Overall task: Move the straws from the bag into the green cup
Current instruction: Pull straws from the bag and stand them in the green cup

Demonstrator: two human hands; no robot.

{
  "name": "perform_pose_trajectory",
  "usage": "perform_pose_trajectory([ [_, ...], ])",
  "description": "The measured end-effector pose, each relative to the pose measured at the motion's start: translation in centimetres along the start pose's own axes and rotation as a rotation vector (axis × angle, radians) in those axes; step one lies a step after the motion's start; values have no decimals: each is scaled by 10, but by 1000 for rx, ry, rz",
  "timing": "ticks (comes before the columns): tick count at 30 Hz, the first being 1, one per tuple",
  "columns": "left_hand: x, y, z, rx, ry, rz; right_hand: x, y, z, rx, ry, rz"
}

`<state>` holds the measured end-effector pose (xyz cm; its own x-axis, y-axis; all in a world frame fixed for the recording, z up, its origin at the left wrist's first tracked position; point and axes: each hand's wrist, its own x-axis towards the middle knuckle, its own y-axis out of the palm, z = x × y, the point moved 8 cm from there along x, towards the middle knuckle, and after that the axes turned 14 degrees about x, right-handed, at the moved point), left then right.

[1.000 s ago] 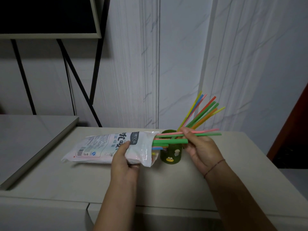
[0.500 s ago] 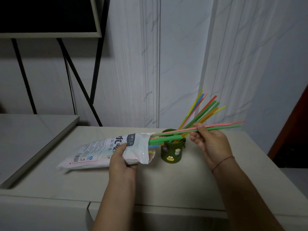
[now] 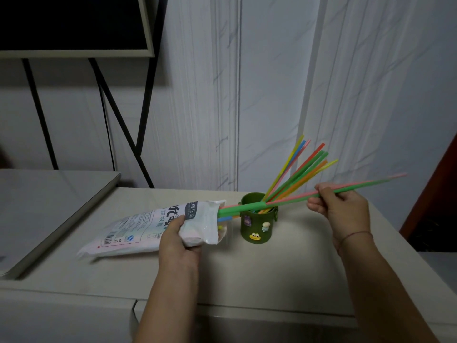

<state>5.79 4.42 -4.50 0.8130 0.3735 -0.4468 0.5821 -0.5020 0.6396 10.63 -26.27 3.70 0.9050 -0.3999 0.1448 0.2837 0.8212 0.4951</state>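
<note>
I am pinching a pink and a green straw [image 3: 371, 185] between the thumb and fingers of my right hand [image 3: 343, 209], holding them almost level just above the green cup [image 3: 257, 226]. Their far ends are sitting in the open mouth of the bag [image 3: 138, 226], which I am gripping near its opening with my left hand [image 3: 178, 241]. The bag is lying on the table [image 3: 272, 273], just left of the cup. A fan of coloured straws [image 3: 301, 169] is standing in the cup, leaning right.
</note>
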Motion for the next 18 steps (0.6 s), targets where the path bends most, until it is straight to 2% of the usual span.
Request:
perform_pose_trajectory([
  [6,0,2,3,22,6,23,-4,27,-32,-207,57,139],
  [12,2,0,5,30,49,6,0,37,-47,-541,-25,126],
  [15,6,-1,6,25,48,19,-2,42,-46,-576,-52,135],
  [18,8,-1,7,17,54,21,-3,43,-52,-505,0,152],
])
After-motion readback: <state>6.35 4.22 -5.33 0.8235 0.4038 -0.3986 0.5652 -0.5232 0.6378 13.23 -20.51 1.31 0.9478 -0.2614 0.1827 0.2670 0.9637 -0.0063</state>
